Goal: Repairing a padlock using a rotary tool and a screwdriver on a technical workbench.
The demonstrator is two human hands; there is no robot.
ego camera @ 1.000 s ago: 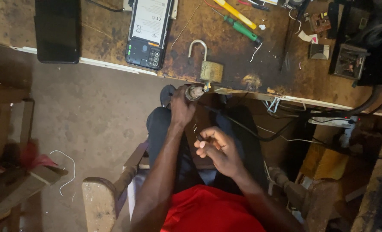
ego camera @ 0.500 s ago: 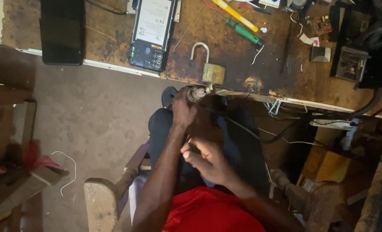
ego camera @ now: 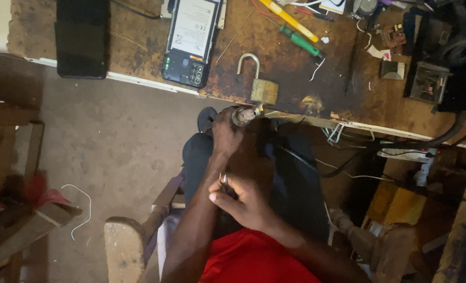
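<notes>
My left hand (ego camera: 226, 131) reaches up to the front edge of the worn brown workbench (ego camera: 290, 68) and grips a small round metal part (ego camera: 242, 115) just below a brass padlock (ego camera: 262, 86). My right hand (ego camera: 241, 202) is lower, over my lap, with thumb and fingers pinched on a thin metal piece (ego camera: 223, 179) whose tip points up. A thin wire runs from the round part down toward my lap.
On the bench lie an opened phone (ego camera: 191, 36) with its battery showing, a dark phone (ego camera: 82, 36), a green screwdriver (ego camera: 302, 42), a yellow tool (ego camera: 290, 21) and small circuit parts (ego camera: 426, 81). A power strip (ego camera: 408, 154) and cables hang under it. A wooden stool (ego camera: 128, 246) stands at left.
My right hand has drawn down and left toward my body with the thin metal piece. My left hand stays on the round part at the bench edge.
</notes>
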